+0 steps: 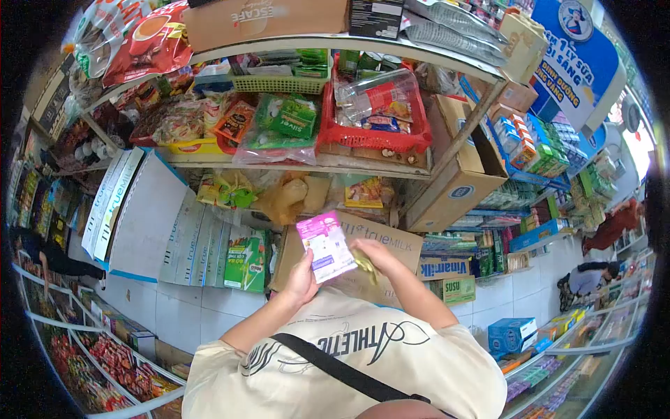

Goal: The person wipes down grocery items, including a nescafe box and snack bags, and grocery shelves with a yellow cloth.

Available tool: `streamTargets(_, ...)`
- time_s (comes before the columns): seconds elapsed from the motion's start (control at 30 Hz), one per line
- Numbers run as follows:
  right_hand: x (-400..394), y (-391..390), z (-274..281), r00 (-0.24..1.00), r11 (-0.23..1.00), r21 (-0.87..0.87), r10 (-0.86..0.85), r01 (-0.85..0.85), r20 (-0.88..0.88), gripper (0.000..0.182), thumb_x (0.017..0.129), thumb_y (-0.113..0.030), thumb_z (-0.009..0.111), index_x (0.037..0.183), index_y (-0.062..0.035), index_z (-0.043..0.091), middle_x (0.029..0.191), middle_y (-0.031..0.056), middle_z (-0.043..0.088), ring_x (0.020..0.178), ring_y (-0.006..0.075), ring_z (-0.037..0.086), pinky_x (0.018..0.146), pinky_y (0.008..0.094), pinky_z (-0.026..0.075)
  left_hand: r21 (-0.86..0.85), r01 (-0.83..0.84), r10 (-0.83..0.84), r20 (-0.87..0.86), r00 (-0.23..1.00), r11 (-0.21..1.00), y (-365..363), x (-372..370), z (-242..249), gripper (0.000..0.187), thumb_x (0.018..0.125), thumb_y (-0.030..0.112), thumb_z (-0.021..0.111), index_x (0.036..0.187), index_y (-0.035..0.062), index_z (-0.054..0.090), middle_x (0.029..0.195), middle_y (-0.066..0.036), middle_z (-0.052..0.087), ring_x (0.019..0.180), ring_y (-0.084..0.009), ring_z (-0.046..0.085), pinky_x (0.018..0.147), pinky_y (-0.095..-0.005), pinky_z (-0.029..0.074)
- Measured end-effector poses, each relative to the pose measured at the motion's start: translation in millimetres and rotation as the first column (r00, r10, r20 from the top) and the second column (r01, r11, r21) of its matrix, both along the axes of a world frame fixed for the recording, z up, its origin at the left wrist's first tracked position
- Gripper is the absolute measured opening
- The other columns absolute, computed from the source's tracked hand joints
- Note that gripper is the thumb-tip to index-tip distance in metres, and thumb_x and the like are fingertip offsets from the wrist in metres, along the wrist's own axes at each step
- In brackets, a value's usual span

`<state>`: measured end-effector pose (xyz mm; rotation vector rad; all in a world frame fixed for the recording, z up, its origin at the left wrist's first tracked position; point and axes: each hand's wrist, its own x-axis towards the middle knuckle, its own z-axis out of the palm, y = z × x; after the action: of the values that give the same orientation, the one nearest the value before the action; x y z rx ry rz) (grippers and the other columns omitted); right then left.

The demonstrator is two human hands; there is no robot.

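Note:
My left hand [302,279] grips the lower left edge of a pink and white packet [325,246], which is held up in front of my chest. To its right, my right hand [373,257] is closed on a yellow-green cloth-like item [364,265], which hangs down beside the packet's right edge. Behind both hands stands a large brown carton [387,241] with TH true MILK print. Above them, a shelf holds a red basket [380,138] with clear plastic packaging and a green basket [279,84].
Blue-white cartons [143,216] and a green box [246,260] stand at the left. An open brown carton [457,188] is right of the shelf. Glass-edged shelves curve along both lower sides. People [590,283] are at the far right, and another person [45,255] at the far left.

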<state>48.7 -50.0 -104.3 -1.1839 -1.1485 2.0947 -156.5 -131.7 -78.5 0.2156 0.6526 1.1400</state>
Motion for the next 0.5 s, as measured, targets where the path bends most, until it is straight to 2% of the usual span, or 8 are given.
streamTargets(0.07, -8.4, -15.6, 24.6, 0.999, 1.000, 0.021, 0.024, -0.023, -0.028, 0.026, 0.086, -0.018, 0.059, 0.108, -0.0029, 0.061, 0.100, 0.0060, 0.062, 0.091, 0.0137, 0.057, 0.083, 0.0277, 0.045, -0.029, 0.028, -0.030, -0.068, 0.997, 0.999, -1.8, 1.3, 4.6, 0.045, 0.097, 0.033, 0.033, 0.128, 0.0002, 0.039, 0.121, -0.014, 0.052, 0.110, -0.0262, 0.053, 0.095, -0.0396, 0.042)
streamTargets(0.13, -8.1, -16.5, 28.5, 0.992, 0.989, 0.085, 0.121, -0.119, -0.029, 0.028, 0.086, -0.018, 0.059, 0.110, -0.0035, 0.060, 0.103, 0.0048, 0.063, 0.091, 0.0113, 0.056, 0.081, 0.0280, 0.045, -0.047, 0.098, -0.103, -0.134, 0.986, 0.994, -2.6, 7.4, -8.5, 0.044, 0.096, 0.032, 0.037, 0.129, 0.0027, 0.037, 0.121, -0.014, 0.052, 0.110, -0.0264, 0.053, 0.094, -0.0410, 0.043)
streamTargets(0.23, -6.3, 4.2, 48.1, 0.962, 0.878, 0.445, 0.059, -0.177, 0.265, 0.030, 0.081, -0.017, 0.063, 0.107, -0.0031, 0.060, 0.101, 0.0078, 0.064, 0.092, 0.0166, 0.058, 0.081, 0.0314, 0.045, -0.144, 0.103, -0.137, -0.248, 0.959, 0.984, -4.2, 10.2, 3.2, 0.038, 0.094, 0.030, 0.042, 0.126, 0.0093, 0.038, 0.115, -0.011, 0.050, 0.103, -0.0260, 0.055, 0.084, -0.0394, 0.048)
streamTargets(0.27, -2.9, 17.8, 62.7, 0.928, 0.667, 0.719, -0.114, -0.193, 0.354, 0.030, 0.079, -0.015, 0.063, 0.106, -0.0035, 0.059, 0.099, 0.0100, 0.063, 0.092, 0.0210, 0.058, 0.081, 0.0332, 0.044, -0.158, 0.078, -0.123, -0.302, 0.945, 0.984, -4.2, 7.9, -1.1, 0.037, 0.094, 0.030, 0.043, 0.125, 0.0101, 0.039, 0.112, -0.010, 0.050, 0.099, -0.0254, 0.056, 0.081, -0.0379, 0.049)
streamTargets(0.3, 2.2, 32.6, 82.0, 0.880, 0.373, 0.895, -0.302, -0.244, 0.366, 0.031, 0.077, -0.014, 0.064, 0.105, -0.0039, 0.059, 0.097, 0.0122, 0.062, 0.091, 0.0253, 0.058, 0.081, 0.0349, 0.044, -0.174, 0.051, -0.111, -0.356, 0.928, 0.983, -4.5, 5.8, -5.5, 0.036, 0.093, 0.031, 0.044, 0.123, 0.0109, 0.040, 0.109, -0.008, 0.049, 0.095, -0.0247, 0.057, 0.077, -0.0365, 0.049)
streamTargets(0.37, 9.4, 56.8, 130.0, 0.808, 0.301, 0.952, -0.544, -0.062, 0.225, 0.028, 0.074, -0.013, 0.063, 0.100, -0.0029, 0.060, 0.095, 0.0159, 0.060, 0.090, 0.0325, 0.055, 0.081, 0.0378, 0.044, -0.163, 0.030, -0.083, -0.331, 0.940, 0.986, -5.1, 3.3, -10.9, 0.032, 0.093, 0.029, 0.046, 0.118, 0.0116, 0.042, 0.103, -0.006, 0.047, 0.089, -0.0223, 0.057, 0.073, -0.0334, 0.049)
streamTargets(0.43, 26.2, 91.1, 168.6, 0.625, -0.060, 0.961, -0.770, -0.271, 0.128, 0.032, 0.075, -0.015, 0.063, 0.103, -0.0019, 0.056, 0.096, 0.0154, 0.058, 0.089, 0.0348, 0.053, 0.079, 0.0409, 0.043, -0.159, 0.037, -0.087, -0.321, 0.943, 0.987, -7.1, 1.7, -13.0, 0.029, 0.092, 0.029, 0.046, 0.116, 0.0119, 0.043, 0.104, -0.006, 0.048, 0.089, -0.0224, 0.057, 0.073, -0.0336, 0.049)
streamTargets(0.5, 30.7, 113.9, 196.7, 0.386, -0.134, 0.884, -0.921, -0.449, 0.057, 0.031, 0.076, -0.013, 0.062, 0.106, -0.0122, 0.057, 0.107, 0.0119, 0.055, 0.092, 0.0332, 0.052, 0.079, 0.0411, 0.044, -0.171, 0.071, -0.121, -0.298, 0.947, 0.983, -9.7, 1.1, -16.9, 0.026, 0.092, 0.028, 0.046, 0.113, 0.0118, 0.045, 0.103, -0.006, 0.049, 0.089, -0.0229, 0.057, 0.074, -0.0339, 0.049)
